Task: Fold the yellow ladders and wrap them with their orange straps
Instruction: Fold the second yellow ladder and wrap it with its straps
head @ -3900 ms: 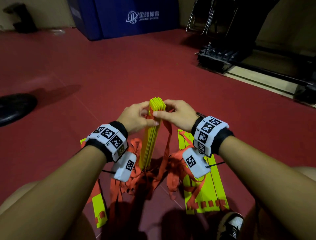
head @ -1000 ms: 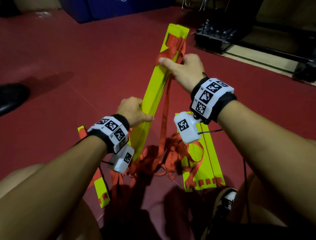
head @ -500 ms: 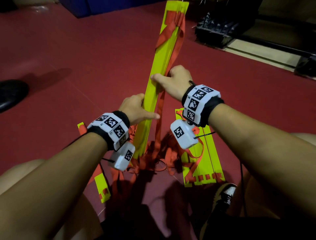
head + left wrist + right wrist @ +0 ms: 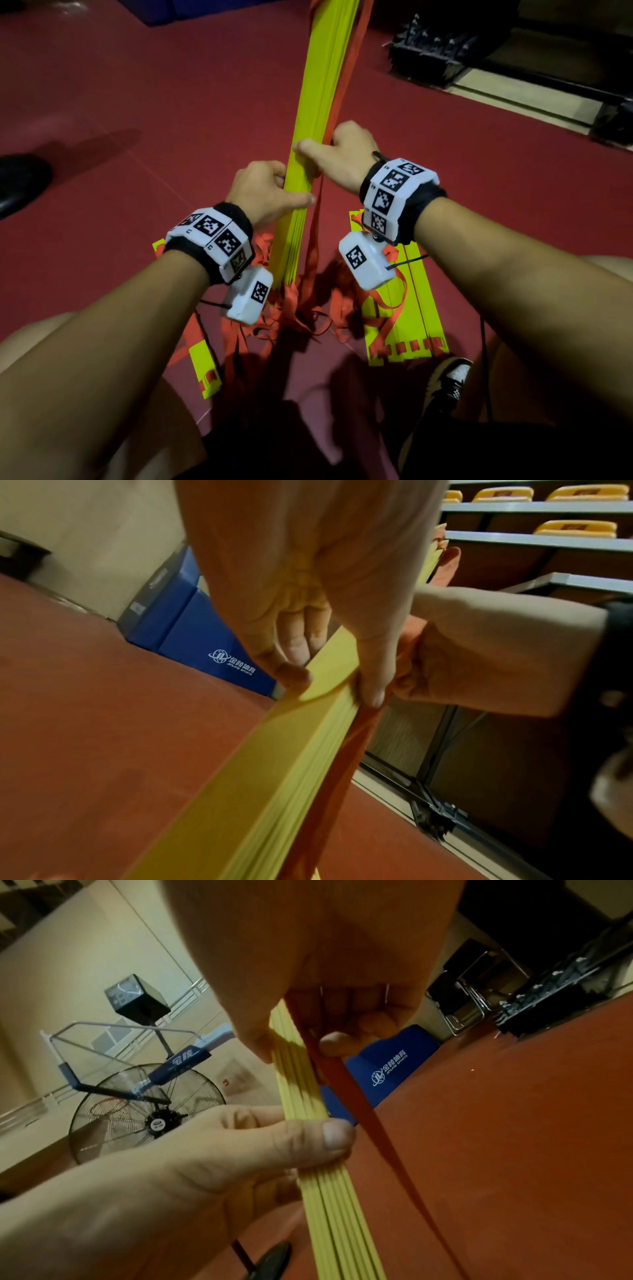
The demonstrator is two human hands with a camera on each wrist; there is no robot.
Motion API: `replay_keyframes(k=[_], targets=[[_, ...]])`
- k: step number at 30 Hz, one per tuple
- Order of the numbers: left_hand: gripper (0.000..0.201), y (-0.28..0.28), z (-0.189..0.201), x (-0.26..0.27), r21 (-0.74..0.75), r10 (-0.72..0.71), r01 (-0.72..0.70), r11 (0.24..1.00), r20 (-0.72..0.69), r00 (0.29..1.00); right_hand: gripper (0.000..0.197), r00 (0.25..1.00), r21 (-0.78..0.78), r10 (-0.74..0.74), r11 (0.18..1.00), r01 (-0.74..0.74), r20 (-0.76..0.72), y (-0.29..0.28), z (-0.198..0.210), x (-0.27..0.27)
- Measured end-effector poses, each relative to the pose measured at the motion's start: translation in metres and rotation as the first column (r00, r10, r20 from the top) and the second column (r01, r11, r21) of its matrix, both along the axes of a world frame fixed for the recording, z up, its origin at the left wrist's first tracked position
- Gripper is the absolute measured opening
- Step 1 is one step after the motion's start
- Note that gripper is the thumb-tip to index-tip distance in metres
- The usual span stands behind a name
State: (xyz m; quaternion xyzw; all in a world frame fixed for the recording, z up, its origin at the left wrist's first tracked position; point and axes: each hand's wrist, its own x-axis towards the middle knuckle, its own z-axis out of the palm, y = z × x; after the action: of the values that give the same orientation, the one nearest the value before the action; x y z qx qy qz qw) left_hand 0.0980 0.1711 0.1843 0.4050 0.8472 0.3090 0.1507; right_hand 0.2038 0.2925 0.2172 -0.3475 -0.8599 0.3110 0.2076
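Note:
A stack of yellow ladder rungs (image 4: 322,89) stands nearly on end, its top past the frame's upper edge. My left hand (image 4: 263,192) grips the stack low down, thumb across its near edge. Just above, my right hand (image 4: 337,150) grips the yellow ladder stack (image 4: 301,1085) together with an orange strap (image 4: 317,219) that runs down its right side. The left wrist view shows my left hand (image 4: 329,680) pinching the ladder stack (image 4: 274,764), and the orange strap (image 4: 325,791) beside it. Loose orange straps (image 4: 308,308) pile at the stack's foot.
A second flat bundle of yellow rungs (image 4: 404,308) lies on the red floor to the right, another yellow rung (image 4: 202,363) to the left. A black rack (image 4: 431,51) stands at the back right, a dark shoe (image 4: 20,185) at the far left, my shoe (image 4: 448,380) below.
My right hand has slid down the stack from near its top to just above my left hand. The stack now stands steeper and reaches higher in view.

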Motion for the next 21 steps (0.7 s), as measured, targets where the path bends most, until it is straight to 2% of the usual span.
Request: replay_keyframes(k=[4, 7, 9, 11, 13, 15, 16, 19, 20, 21], targets=[[0.076, -0.006, -0.010, 0.004, -0.121, -0.078, 0.088, 0.989, 0.082, 0.994, 0.049, 0.992, -0.050, -0.061, 0.997, 0.056, -0.107, 0.011, 0.004, 0.000], [0.083, -0.006, -0.017, -0.003, -0.186, -0.073, 0.095, 0.978, 0.123, 0.990, 0.050, 0.990, -0.074, -0.082, 0.995, 0.074, -0.114, 0.018, 0.004, 0.000], [0.073, -0.005, -0.016, -0.007, -0.167, -0.043, 0.070, 0.983, 0.164, 0.986, 0.057, 0.989, -0.093, -0.071, 0.994, 0.060, -0.127, 0.020, 0.002, -0.001], [0.047, -0.005, -0.015, -0.010, -0.126, -0.027, 0.053, 0.991, 0.201, 0.979, 0.066, 0.991, -0.105, -0.020, 0.994, 0.007, -0.129, 0.018, -0.003, -0.002], [0.030, -0.005, -0.015, -0.013, -0.092, -0.019, 0.042, 0.995, 0.235, 0.972, 0.060, 0.989, -0.096, 0.057, 0.993, -0.070, -0.135, 0.017, -0.010, -0.004], [0.037, -0.003, -0.017, -0.011, -0.081, -0.016, 0.039, 0.996, 0.264, 0.964, 0.044, 0.984, -0.098, 0.120, 0.986, -0.133, -0.133, 0.015, -0.017, -0.004], [0.044, -0.002, -0.019, -0.010, -0.065, -0.020, 0.038, 0.997, 0.266, 0.964, 0.043, 0.984, -0.093, 0.132, 0.985, -0.144, -0.119, 0.015, -0.020, -0.004], [0.092, 0.002, -0.027, -0.016, -0.019, 0.004, 0.002, 1.000, 0.315, 0.949, 0.067, 0.986, -0.100, 0.160, 0.981, -0.163, -0.043, 0.010, -0.027, -0.006], [0.095, 0.004, -0.030, -0.021, -0.002, 0.019, -0.020, 1.000, 0.324, 0.946, 0.076, 0.985, -0.108, 0.169, 0.980, -0.170, -0.013, 0.008, -0.031, -0.007], [0.084, 0.005, -0.027, -0.022, 0.021, 0.026, -0.035, 0.999, 0.341, 0.940, 0.081, 0.984, -0.117, 0.180, 0.977, -0.177, 0.014, 0.006, -0.035, -0.008]])
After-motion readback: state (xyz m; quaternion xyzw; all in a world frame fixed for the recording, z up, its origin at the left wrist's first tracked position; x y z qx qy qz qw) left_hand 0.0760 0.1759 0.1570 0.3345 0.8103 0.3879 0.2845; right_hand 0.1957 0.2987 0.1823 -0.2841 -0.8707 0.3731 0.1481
